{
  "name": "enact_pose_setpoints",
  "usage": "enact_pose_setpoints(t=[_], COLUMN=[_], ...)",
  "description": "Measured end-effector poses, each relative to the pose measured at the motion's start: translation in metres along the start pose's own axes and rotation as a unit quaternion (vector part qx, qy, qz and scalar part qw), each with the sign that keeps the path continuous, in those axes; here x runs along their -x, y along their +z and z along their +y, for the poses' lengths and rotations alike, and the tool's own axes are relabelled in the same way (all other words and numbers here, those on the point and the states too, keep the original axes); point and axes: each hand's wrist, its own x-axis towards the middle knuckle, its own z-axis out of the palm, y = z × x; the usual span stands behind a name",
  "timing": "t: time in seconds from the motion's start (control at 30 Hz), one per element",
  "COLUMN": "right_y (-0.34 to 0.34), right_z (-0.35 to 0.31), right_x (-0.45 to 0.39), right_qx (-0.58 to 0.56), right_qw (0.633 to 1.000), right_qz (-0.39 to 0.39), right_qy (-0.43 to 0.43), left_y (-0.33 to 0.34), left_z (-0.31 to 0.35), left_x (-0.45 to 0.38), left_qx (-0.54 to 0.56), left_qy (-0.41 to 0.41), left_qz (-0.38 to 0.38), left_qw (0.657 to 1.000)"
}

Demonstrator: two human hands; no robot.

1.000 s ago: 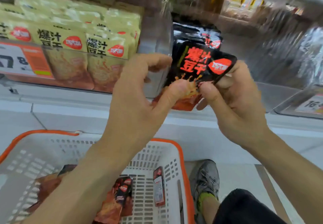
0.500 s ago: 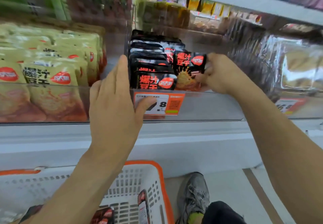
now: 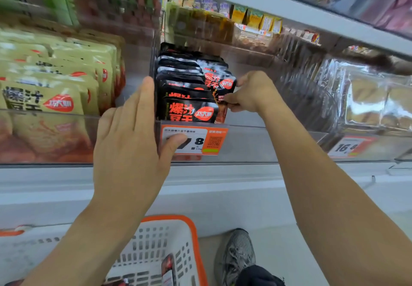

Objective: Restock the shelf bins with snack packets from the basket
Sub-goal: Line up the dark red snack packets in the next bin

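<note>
We have both hands up at the shelf. Our right hand (image 3: 252,91) pinches one black snack packet (image 3: 220,85) by its right edge, fingers curled round it, and holds it upright at the right side of the row of black packets (image 3: 185,89) already standing in the clear bin (image 3: 245,143). That row lies just left of the right hand; we count about eight packets in it, though the back ones blur together and we cannot be exact.

Our left hand (image 3: 129,143) is released, fingers straight and holding nothing, raised before the bin's front wall, with its thumb over the left part of one orange price tag (image 3: 196,140). Whether the hand touches the wall we cannot tell. Left of this hand stands a second bin of yellow packets (image 3: 51,98), several rows deep, too blurred to count.

Below the left hand sits one white basket with an orange rim (image 3: 194,236); inside it we see one dark packet (image 3: 167,270) clearly. Below the right forearm is one grey shoe (image 3: 238,252) on the floor.
</note>
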Motion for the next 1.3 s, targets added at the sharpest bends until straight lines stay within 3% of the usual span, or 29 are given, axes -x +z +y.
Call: enact_pose_setpoints(t=[0.17, 0.27, 0.33, 0.4, 0.5, 0.6, 0.67, 0.83, 0.9, 1.0, 1.07, 1.13, 1.3], right_y=[-0.020, -0.037, -0.030, -0.005, 0.061, 0.143, 0.205, 0.298, 0.326, 0.366, 0.387, 0.398, 0.400], right_z=[0.007, -0.003, -0.016, -0.025, -0.018, 0.007, 0.036, 0.101, 0.110, 0.119, 0.118, 0.112, 0.113], right_x=[0.017, 0.062, 0.110, 0.157, 0.200, 0.211, 0.212, 0.213, 0.217, 0.223, 0.224, 0.226, 0.244], right_qx=[0.036, 0.012, -0.057, -0.113, -0.097, -0.010, 0.057, 0.131, 0.124, 0.059, -0.052, -0.160, -0.201], right_qw=[0.991, 0.951, 0.909, 0.882, 0.896, 0.917, 0.903, 0.872, 0.863, 0.875, 0.876, 0.852, 0.796], right_qz=[0.105, 0.211, 0.233, 0.193, -0.005, -0.244, -0.368, -0.469, -0.487, -0.454, -0.391, -0.342, -0.366], right_qy=[-0.075, -0.223, -0.340, -0.414, -0.433, -0.317, -0.215, -0.057, 0.039, 0.158, 0.276, 0.364, 0.439], left_y=[-0.005, -0.019, -0.027, -0.027, -0.016, -0.010, -0.015, -0.033, -0.042, -0.048, -0.050, -0.051, -0.047], left_z=[0.000, 0.001, -0.005, -0.022, -0.065, -0.115, -0.148, -0.187, -0.194, -0.197, -0.200, -0.203, -0.203], left_x=[0.002, 0.013, 0.031, 0.056, 0.105, 0.164, 0.206, 0.274, 0.291, 0.306, 0.306, 0.305, 0.309], left_qx=[0.018, 0.130, 0.158, 0.179, 0.124, 0.052, -0.015, -0.151, -0.160, -0.146, -0.135, -0.130, -0.093], left_qy=[0.005, 0.021, 0.054, 0.023, -0.054, -0.127, -0.167, -0.208, -0.186, -0.162, -0.161, -0.166, -0.241], left_qz=[-0.022, 0.069, 0.107, 0.042, -0.149, -0.348, -0.431, -0.530, -0.569, -0.606, -0.603, -0.590, -0.550], left_qw=[1.000, 0.989, 0.980, 0.983, 0.979, 0.927, 0.887, 0.808, 0.785, 0.765, 0.769, 0.779, 0.794])
